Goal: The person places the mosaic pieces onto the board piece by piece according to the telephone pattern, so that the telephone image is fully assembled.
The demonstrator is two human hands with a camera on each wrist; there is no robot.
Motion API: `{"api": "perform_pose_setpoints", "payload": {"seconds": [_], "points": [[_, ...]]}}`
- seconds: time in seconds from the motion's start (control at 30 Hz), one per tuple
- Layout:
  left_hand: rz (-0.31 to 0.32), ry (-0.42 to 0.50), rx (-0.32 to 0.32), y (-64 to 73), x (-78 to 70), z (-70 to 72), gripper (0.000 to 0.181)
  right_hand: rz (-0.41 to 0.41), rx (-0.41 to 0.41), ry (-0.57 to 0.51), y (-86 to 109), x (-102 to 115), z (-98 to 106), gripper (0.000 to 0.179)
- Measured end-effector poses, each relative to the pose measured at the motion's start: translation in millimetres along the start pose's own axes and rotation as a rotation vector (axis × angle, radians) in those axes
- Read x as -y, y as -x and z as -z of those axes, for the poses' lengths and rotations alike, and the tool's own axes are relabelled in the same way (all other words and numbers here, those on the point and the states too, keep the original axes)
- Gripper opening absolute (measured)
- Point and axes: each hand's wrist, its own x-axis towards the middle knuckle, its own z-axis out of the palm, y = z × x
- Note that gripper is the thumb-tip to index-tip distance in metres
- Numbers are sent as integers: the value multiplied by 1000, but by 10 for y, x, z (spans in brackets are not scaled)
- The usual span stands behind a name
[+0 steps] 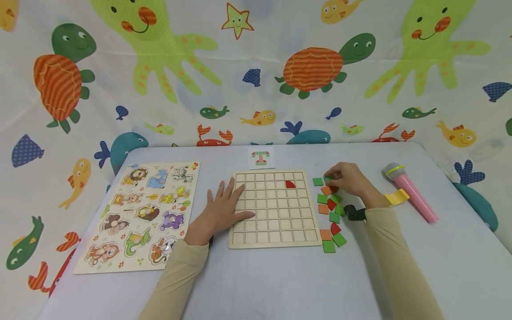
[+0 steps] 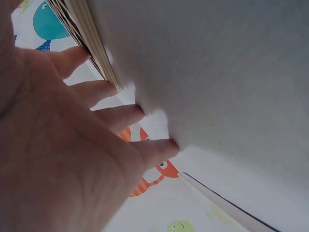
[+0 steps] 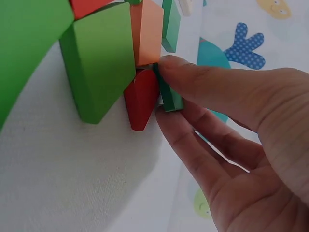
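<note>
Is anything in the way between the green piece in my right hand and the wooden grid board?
Yes: a loose green square lies flat between the green piece pinched in your right hand and the wooden grid board. Lifting over it would probably clear it.

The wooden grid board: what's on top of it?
On the board, one red piece lies near the top right, and the left hand rests over the left edge, hiding what's beneath.

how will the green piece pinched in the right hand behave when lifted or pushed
The green piece looks stiff, with straight edges and flat faces. It is probably light, being small beside the right hand. Its flat sides suggest it would slide rather than roll.
</note>
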Motion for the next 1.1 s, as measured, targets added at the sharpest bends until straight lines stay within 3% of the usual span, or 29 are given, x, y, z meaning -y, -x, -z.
{"api": "perform_pose_setpoints", "payload": {"seconds": [0.3, 0.6, 0.87, 1.1], "points": [[-3, -11, 3, -3, -5, 6, 90, -84, -47, -24, -20, -11, -10, 30], [-2, -9, 4, -11, 3, -11, 90, -65, -107, -39, 37, -88, -25, 26], [1, -11, 12, -20, 0, -35, 92, 32, -194, -69, 162, -87, -32, 20], [-6, -14, 7, -14, 3, -21, 91, 141, -293, -81, 216, 104, 5, 18]]}}
